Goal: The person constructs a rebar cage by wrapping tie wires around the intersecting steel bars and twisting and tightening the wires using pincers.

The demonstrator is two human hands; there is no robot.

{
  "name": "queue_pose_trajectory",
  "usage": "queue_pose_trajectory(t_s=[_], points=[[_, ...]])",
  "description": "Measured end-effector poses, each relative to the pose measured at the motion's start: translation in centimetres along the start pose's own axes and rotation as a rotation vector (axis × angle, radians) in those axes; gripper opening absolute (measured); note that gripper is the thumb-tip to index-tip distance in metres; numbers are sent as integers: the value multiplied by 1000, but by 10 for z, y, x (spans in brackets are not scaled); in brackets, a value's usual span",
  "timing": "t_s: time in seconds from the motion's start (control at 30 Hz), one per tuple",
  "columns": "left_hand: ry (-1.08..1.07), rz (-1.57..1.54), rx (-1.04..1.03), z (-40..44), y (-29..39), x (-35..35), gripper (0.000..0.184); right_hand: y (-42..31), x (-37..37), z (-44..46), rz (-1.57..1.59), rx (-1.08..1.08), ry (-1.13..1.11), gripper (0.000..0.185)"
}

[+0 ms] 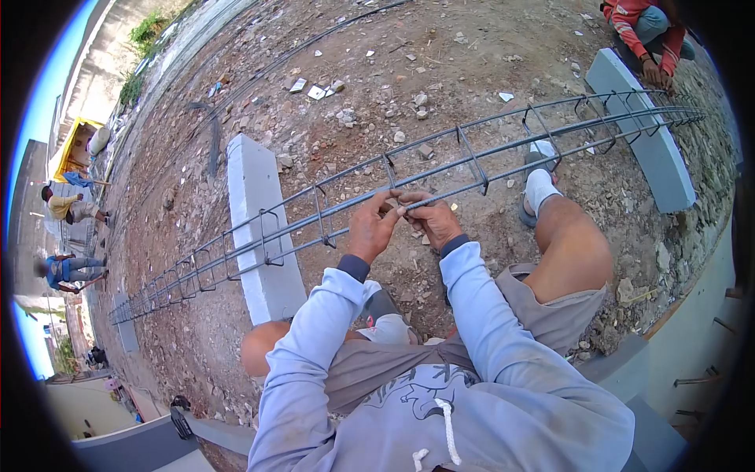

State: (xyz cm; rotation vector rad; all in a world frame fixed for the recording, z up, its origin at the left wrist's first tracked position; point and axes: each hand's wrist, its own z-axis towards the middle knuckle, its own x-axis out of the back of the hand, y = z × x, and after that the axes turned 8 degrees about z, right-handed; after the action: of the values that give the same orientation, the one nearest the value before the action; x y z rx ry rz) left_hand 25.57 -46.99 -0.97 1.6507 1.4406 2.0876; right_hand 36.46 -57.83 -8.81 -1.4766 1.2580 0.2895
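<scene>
A long rebar cage (346,203) of parallel steel bars with square stirrups runs from lower left to upper right, resting across grey blocks. My left hand (372,226) is at its near bar by a stirrup, fingers pinched together. Close beside it, my right hand (432,219) has its fingers closed at the same bar, and the fingertips of both hands nearly meet. Whatever small thing the fingers hold is too small and hidden to name.
One grey block (263,228) stands left of my hands, another (641,134) at the upper right. A co-worker in red (649,35) crouches by the cage's far end. Two people stand at the far left. Rubble and tile pieces (317,92) litter the ground.
</scene>
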Motion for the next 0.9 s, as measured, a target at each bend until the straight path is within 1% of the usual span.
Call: queue_pose_trajectory(t_s=[0.07,0.1,0.2,0.3,0.4,0.43,0.53,0.73,0.83,0.9], points=[[-6,-47,23,-2,-2,-5,34,1,0,0,43,29,2,25],[-4,-92,55,-2,1,-4,30,2,-1,0,75,37,2,29],[66,-67,32,-4,-3,-9,27,3,-3,-1,60,79,33,26],[55,-88,47,-2,-10,-12,26,5,-13,-13,-269,89,260,22],[60,-135,72,-1,-6,-14,26,21,-13,-15,-532,277,408,22],[50,-134,76,-1,-3,-13,26,24,-17,-16,-521,295,450,21],[34,-121,78,-1,-1,-6,25,16,-31,-23,-436,236,451,22],[16,-133,65,4,-2,-6,24,24,-29,-26,-542,303,445,19],[-14,-146,80,4,-2,-6,23,31,-25,-29,-708,548,396,20],[-19,-143,85,4,-1,-4,23,31,-27,-34,-735,574,376,20]])
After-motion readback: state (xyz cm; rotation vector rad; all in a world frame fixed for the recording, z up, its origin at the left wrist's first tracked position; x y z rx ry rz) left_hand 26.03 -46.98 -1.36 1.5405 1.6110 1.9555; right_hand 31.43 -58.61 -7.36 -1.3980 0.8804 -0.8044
